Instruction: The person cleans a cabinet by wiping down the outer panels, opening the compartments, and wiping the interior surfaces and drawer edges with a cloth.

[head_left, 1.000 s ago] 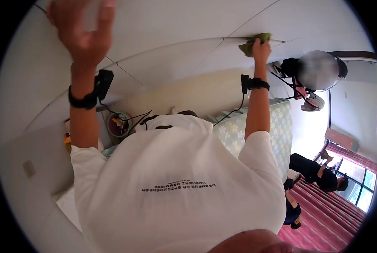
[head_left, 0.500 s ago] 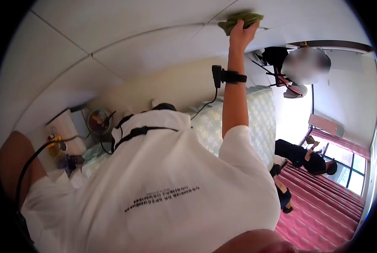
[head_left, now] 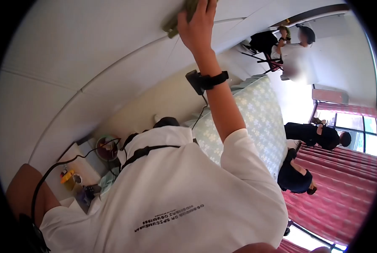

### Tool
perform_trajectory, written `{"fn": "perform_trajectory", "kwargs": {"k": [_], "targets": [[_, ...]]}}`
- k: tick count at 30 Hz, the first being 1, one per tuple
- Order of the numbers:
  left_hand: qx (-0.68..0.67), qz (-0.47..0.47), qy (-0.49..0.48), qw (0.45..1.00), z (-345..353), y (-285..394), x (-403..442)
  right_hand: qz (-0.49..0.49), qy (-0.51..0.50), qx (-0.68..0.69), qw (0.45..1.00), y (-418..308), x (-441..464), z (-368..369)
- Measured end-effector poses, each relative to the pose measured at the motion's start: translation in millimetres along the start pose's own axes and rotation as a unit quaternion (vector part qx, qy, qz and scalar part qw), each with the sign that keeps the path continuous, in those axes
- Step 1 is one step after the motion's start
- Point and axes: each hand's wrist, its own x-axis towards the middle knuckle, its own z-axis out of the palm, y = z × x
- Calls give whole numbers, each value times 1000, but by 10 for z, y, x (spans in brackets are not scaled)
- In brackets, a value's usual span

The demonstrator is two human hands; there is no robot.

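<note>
My right hand (head_left: pixel 197 31) is at the top of the view, its fingers closed over an olive-green cloth (head_left: pixel 171 26). The cloth is pressed against a white panelled surface (head_left: pixel 108 42) with thin dark seams. Part of the cloth is hidden behind the hand, and the fingertips run near the upper edge of the picture. A black strap with a small box (head_left: pixel 213 80) sits round my right wrist, a cable hanging from it. Of my left arm (head_left: pixel 28 185) only a bent part shows at the left side; the left hand is out of sight.
A bed with a pale floral sheet (head_left: pixel 256 114) lies beside me. At lower left are a round basin (head_left: pixel 107 147) and a yellow-topped container (head_left: pixel 70 178). Several other people are at the right, one near a folding chair (head_left: pixel 272 63), others by pink curtains (head_left: pixel 332 185).
My right hand and the cloth have slid left and up across the white surface. The whole view has tilted, and the person near the chair has raised a hand.
</note>
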Motion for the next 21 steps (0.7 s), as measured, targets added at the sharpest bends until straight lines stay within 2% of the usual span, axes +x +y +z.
{"fn": "perform_trajectory", "kwargs": {"k": [1, 4, 6, 8, 10, 13, 16, 18, 21], "targets": [[-1, -1, 0, 1000, 6, 5, 15, -2, 13, -31, 999, 271, 23, 33], [2, 2, -4, 1000, -72, -30, -37, -6, 51, -6, 999, 578, 61, -59], [4, 7, -8, 1000, -68, -45, -12, 1, 91, -32, 995, 741, 457, -288], [9, 13, -9, 1000, -70, -62, 18, -8, 115, -8, 993, 614, 935, -640], [13, 13, -8, 1000, -90, -59, 12, -163, 143, -62, 974, 426, 1333, -913], [11, 9, -10, 1000, -104, -57, 35, -221, 131, -138, 957, -102, 1524, -988], [16, 11, -12, 1000, -118, -58, 63, -232, 139, -158, 950, -195, 1503, -982], [20, 10, -15, 1000, -134, -41, 59, -207, 115, -114, 965, -140, 1522, -1055], [25, 13, -19, 999, -165, -19, 92, -118, 145, -100, 977, 207, 1633, -1121]]}}
